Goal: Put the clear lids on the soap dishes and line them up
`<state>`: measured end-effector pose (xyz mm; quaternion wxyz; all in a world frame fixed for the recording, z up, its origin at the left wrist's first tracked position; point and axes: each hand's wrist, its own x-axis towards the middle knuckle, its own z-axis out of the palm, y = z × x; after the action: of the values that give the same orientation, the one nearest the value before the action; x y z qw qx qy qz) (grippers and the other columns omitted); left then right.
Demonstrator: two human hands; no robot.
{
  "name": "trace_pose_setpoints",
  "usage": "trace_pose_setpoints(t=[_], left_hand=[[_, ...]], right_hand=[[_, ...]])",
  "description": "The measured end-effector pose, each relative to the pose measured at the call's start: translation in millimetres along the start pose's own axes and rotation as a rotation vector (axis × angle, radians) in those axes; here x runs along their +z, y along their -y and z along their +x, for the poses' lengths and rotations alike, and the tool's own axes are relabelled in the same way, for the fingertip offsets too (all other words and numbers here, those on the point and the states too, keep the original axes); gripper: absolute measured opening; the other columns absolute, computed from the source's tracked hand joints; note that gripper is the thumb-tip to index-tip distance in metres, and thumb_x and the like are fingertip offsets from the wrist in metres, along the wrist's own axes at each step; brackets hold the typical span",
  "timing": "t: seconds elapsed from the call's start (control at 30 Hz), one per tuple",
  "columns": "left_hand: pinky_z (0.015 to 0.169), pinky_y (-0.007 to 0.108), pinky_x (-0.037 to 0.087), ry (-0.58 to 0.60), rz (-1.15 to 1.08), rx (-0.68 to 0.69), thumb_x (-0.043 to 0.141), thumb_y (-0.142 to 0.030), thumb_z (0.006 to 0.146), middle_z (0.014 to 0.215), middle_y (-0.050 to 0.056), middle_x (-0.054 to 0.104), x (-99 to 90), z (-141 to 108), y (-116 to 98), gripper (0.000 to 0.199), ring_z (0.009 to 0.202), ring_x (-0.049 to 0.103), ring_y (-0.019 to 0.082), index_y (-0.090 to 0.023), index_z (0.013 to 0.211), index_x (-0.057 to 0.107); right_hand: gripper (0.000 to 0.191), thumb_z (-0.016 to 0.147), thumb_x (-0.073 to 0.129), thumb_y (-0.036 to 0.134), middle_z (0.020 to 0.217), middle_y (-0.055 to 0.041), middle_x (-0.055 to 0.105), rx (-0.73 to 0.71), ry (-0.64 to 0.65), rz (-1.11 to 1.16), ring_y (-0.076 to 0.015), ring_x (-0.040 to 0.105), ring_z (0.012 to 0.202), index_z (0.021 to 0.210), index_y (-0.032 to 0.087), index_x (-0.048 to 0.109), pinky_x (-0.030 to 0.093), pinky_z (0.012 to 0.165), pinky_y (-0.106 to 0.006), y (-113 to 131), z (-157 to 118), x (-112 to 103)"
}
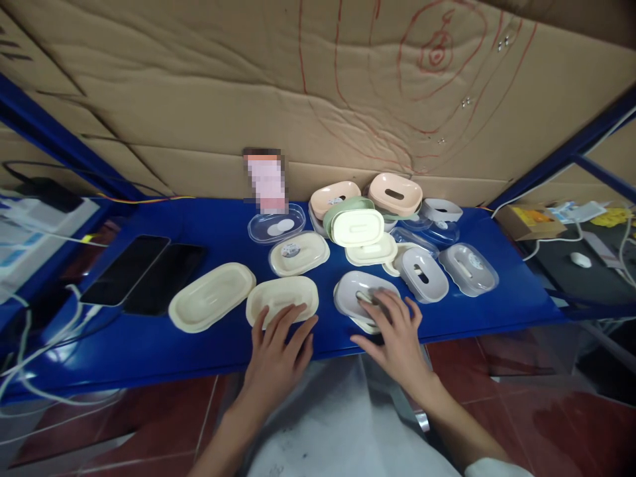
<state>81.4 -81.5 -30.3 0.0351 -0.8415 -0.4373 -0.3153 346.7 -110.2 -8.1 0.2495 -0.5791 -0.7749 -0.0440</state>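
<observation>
My left hand (278,354) rests its fingers over the front of a cream oval plastic dish (283,289), fingers apart. My right hand (401,338) reaches over a pale lavender oval dish (350,291), its thumb stretched away from the other fingers. A small pale piece shows in that dish near the fingertips, partly covered by them. Beneath the lavender dish, a cream edge (366,326) sticks out. Left of my left hand lies another cream oval dish (212,297). Behind it sits a cream dish with a round label (299,254).
Peach boxes with slots (395,194), pale green-yellow lids (358,227), a slotted lavender dish (424,275) and clear-covered boxes (468,269) crowd the right back. A clear lid (276,223) lies farther left. Two dark phones (126,270) and cables occupy the left. Cardboard (223,99) stands behind.
</observation>
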Motion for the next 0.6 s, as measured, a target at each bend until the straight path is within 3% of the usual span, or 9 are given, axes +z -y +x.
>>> trace_pose_setpoints(t=[0.07, 0.17, 0.27, 0.37, 0.5, 0.6], left_hand=[[0.126, 0.062, 0.032, 0.017, -0.014, 0.0, 0.065, -0.014, 0.101, 0.139, 0.012, 0.069, -0.9, 1, -2, 0.036, 0.13, 0.064, 0.03, -0.023, 0.135, 0.065], [0.127, 0.061, 0.031, 0.026, -0.035, 0.002, 0.064, -0.015, 0.102, 0.14, 0.012, 0.069, -1.7, 3, -5, 0.036, 0.131, 0.064, 0.03, -0.023, 0.137, 0.064], [0.129, 0.059, 0.029, 0.048, -0.052, 0.053, 0.063, -0.017, 0.103, 0.149, 0.014, 0.065, -3.2, 6, -8, 0.04, 0.136, 0.062, 0.03, -0.021, 0.142, 0.061], [0.132, 0.058, 0.025, 0.089, -0.062, 0.131, 0.061, -0.024, 0.105, 0.16, 0.016, 0.056, -5.1, 14, -10, 0.044, 0.145, 0.055, 0.031, -0.022, 0.149, 0.057], [0.132, 0.056, 0.024, 0.158, -0.036, 0.188, 0.056, -0.031, 0.108, 0.17, 0.015, 0.044, -3.6, 33, -9, 0.053, 0.152, 0.049, 0.029, -0.025, 0.159, 0.047], [0.129, 0.058, 0.03, 0.221, 0.016, 0.215, 0.054, -0.034, 0.109, 0.172, 0.017, 0.039, 4.1, 48, -4, 0.057, 0.155, 0.046, 0.032, -0.024, 0.163, 0.041]], right_hand=[[0.042, 0.106, 0.065, 0.041, 0.149, -0.012, 0.064, -0.006, 0.044, -0.022, -0.0346, 0.055, 0.141, 0.145, 0.026, 0.061, 0.025, 0.121, -0.06, 7, 3, 1], [0.039, 0.109, 0.057, 0.022, 0.148, -0.0094, 0.067, -0.035, 0.097, -0.008, -0.0293, 0.056, 0.141, 0.147, 0.027, 0.061, 0.025, 0.124, -0.057, 9, 11, -1], [0.046, 0.107, 0.052, 0.012, 0.148, -0.0075, 0.067, -0.228, 0.207, 0.065, -0.0259, 0.054, 0.145, 0.15, 0.027, 0.059, 0.025, 0.128, -0.055, -1, 18, -10], [0.043, 0.108, 0.055, 0.017, 0.145, -0.0051, 0.07, -0.367, 0.234, 0.107, -0.0234, 0.057, 0.142, 0.149, 0.028, 0.061, 0.029, 0.127, -0.052, -17, 22, -20], [0.04, 0.108, 0.063, 0.033, 0.134, -0.0079, 0.075, -0.188, 0.068, -0.007, -0.0263, 0.066, 0.124, 0.148, 0.027, 0.063, 0.039, 0.111, -0.05, -27, 22, -22], [0.04, 0.109, 0.061, 0.037, 0.138, -0.0084, 0.073, -0.129, 0.081, -0.033, -0.0264, 0.066, 0.123, 0.149, 0.029, 0.062, 0.038, 0.11, -0.049, -23, 24, -14]])
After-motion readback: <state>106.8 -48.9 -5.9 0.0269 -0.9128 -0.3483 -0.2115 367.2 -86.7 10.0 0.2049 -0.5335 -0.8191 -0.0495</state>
